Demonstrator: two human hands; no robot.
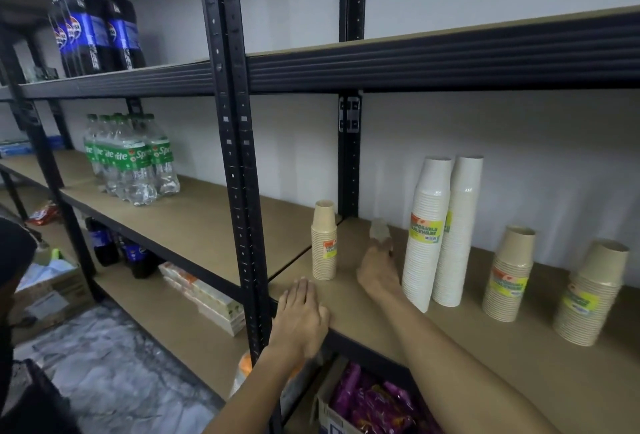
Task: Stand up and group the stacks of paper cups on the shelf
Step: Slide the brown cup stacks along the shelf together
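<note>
Five stacks of paper cups stand rim-down on the brown shelf (pixel 485 347). A narrow tan stack (pixel 323 243) is at the left, by the black rear post. Two tall white stacks (pixel 427 236) (pixel 459 233) lean together in the middle. Two wider tan stacks (pixel 509 274) (pixel 592 295) stand apart at the right, slightly tilted. My right hand (pixel 377 271) reaches onto the shelf between the narrow tan stack and the white stacks, close to the left white one; its fingers are blurred and hold nothing I can see. My left hand (pixel 301 316) lies flat on the shelf's front edge.
A black upright post (pixel 239 156) divides the shelving bays just left of my left hand. Sprite bottles (pixel 131 160) stand on the left bay, Pepsi bottles (pixel 93 32) one shelf higher. Below are flat boxes (pixel 204 298) and a carton of purple packets (pixel 374 399).
</note>
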